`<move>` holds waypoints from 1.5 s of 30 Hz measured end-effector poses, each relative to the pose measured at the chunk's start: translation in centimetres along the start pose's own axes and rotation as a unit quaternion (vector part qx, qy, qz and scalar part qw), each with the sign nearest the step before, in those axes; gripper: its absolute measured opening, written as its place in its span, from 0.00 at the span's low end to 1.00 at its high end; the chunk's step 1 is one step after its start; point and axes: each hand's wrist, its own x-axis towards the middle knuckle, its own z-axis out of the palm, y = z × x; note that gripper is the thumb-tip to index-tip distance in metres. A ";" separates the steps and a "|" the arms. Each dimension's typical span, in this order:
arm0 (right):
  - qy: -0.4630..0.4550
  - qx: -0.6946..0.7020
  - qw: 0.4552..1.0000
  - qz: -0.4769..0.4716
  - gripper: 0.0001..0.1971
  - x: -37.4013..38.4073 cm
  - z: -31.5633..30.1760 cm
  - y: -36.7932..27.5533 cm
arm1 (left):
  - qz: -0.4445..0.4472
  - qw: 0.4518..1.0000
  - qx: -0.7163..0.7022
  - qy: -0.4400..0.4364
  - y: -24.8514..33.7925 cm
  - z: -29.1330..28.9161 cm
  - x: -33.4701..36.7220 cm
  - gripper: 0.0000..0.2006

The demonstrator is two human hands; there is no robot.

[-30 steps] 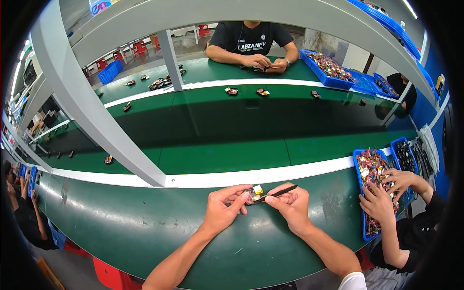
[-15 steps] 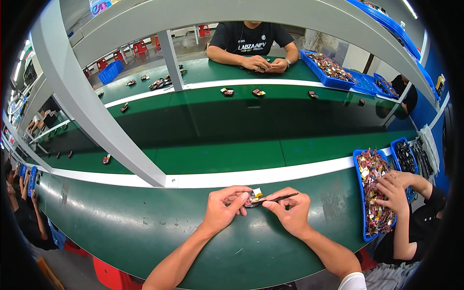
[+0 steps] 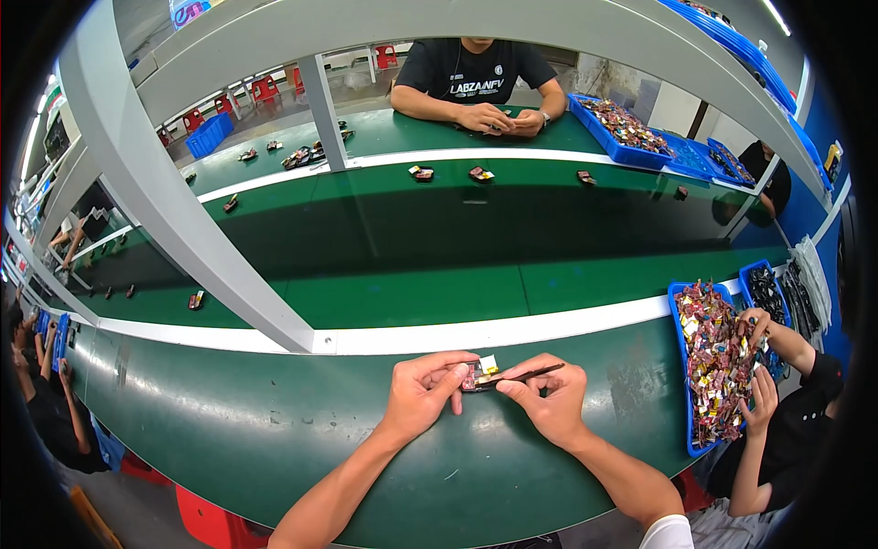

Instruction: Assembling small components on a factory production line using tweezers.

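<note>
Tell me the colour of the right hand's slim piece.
The slim piece in the right hand looks black, seen best in the head view.

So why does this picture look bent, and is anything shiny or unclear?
Head view: the grey beam bows and the corners go black, fitting a fisheye lens; head view: pale glare streaks the green table left of the left hand; head view: the small part there is too tiny for fine detail.

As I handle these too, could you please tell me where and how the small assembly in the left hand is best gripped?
The small assembly is probably best pinched at its left end, from the left, as the left hand does: the yellow-white piece and thin black stick crowd its right side.
</note>
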 end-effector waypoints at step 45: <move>-0.008 -0.143 0.971 -0.193 0.07 -0.3 -1.4 -0.2 | -0.045 0.999 -0.002 0.029 -1.4 1.8 0.7 0.12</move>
